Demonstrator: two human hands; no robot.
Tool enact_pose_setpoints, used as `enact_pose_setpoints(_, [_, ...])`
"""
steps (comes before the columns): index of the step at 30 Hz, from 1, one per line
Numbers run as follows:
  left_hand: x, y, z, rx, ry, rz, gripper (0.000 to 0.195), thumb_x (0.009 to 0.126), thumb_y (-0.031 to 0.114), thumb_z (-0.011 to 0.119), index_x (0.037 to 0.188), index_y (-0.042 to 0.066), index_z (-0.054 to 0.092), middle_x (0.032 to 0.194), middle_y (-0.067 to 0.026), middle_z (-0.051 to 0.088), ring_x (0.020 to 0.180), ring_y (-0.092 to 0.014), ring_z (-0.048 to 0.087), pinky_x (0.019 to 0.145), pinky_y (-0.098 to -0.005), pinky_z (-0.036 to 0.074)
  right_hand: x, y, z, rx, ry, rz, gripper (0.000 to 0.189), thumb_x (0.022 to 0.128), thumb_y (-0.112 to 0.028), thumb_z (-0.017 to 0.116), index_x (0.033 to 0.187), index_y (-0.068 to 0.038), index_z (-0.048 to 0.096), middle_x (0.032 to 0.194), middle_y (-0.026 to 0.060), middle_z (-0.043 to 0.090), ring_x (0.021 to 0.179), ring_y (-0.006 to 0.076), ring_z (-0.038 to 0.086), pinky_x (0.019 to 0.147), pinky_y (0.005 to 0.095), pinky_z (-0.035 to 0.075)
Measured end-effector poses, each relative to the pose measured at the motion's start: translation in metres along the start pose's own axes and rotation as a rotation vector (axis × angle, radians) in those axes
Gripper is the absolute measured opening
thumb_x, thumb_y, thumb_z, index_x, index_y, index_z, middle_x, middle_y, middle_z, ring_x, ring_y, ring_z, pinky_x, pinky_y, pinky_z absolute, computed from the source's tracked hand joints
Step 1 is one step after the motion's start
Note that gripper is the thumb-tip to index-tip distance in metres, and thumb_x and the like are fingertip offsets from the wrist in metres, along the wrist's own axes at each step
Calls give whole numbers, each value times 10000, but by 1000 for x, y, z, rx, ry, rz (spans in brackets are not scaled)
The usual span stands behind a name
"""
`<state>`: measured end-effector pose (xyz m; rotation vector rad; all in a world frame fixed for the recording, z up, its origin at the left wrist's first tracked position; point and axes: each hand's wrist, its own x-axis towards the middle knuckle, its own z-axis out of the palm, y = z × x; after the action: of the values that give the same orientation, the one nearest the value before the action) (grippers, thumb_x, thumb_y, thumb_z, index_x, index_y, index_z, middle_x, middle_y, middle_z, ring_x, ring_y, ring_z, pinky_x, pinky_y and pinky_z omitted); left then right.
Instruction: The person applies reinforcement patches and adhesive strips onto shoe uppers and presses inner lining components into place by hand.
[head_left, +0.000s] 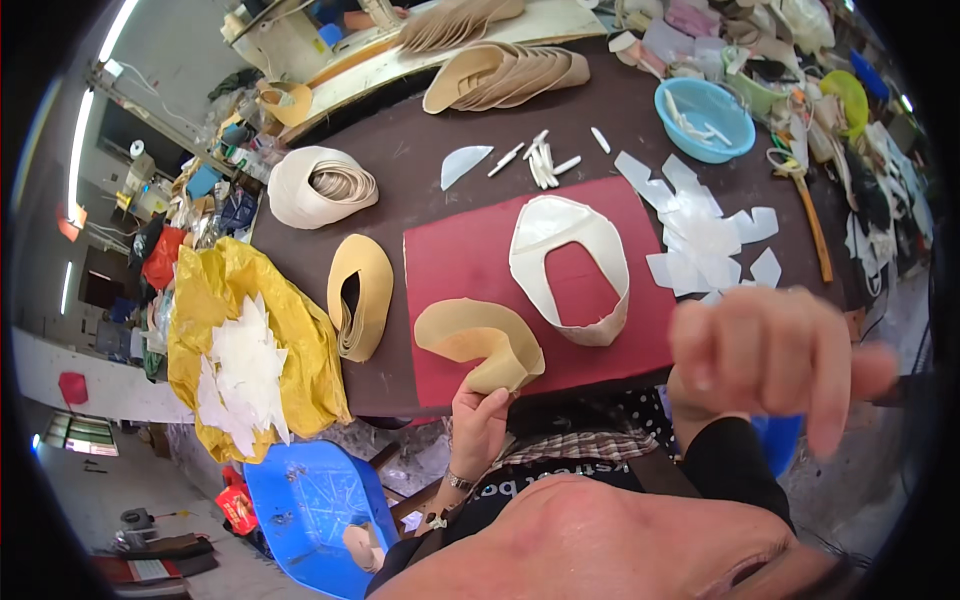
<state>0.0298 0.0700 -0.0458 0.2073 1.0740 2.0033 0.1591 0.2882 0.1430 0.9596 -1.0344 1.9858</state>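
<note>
My left hand (480, 424) pinches the lower end of a curved tan sheet-material piece (480, 337), which lies partly on the red mat (450, 255). My right hand (765, 360) is raised close to the camera at the right, blurred, with fingers bent; whether it holds anything is unclear. On the mat, right of the tan piece, sits a white ring-shaped piece (525, 259) with a large opening. A looped stack of tan pieces (371, 270) stands left of the mat. Translucent white cut pieces (697, 244) lie in a pile to the mat's right.
White sticks (541, 161) and a pale half-round piece (463, 163) lie behind the mat. Farther off are a blue basket (705, 154), stacked beige pieces (502, 79) and a cream roll of pieces (292, 187). A yellow bag (300, 375) and a blue bin (322, 510) flank the left.
</note>
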Motion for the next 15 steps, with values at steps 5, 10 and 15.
enact_pose_setpoints(5, [-11, 7, -13, -30, 68, -7, 402, 835, -64, 577, 1228, -28, 501, 1154, -152, 604, 1025, -215, 602, 922, -305, 475, 21, 8, 0, 63, -15, 7, 270, 950, -280, 481, 767, -163, 642, 642, -16, 506, 558, 133, 406, 623, 318, 365])
enact_pose_setpoints(10, [-3, 9, 2, -52, 25, -15, 393, 840, -61, 579, 1224, -24, 508, 1140, -146, 609, 999, -203, 607, 886, -288, 491, 30, -16, 15, 13, -110, 11, 218, 917, -215, 467, 745, -187, 598, 643, -14, 501, 527, 123, 385, 564, 291, 333])
enact_pose_setpoints(15, [-7, 4, -1, -46, 60, -39, 395, 842, -61, 584, 1227, -18, 508, 1137, -138, 610, 984, -195, 608, 860, -277, 500, 22, -24, 23, 40, -262, 41, 200, 884, -151, 452, 722, -211, 553, 645, -11, 496, 497, 114, 364, 505, 265, 301])
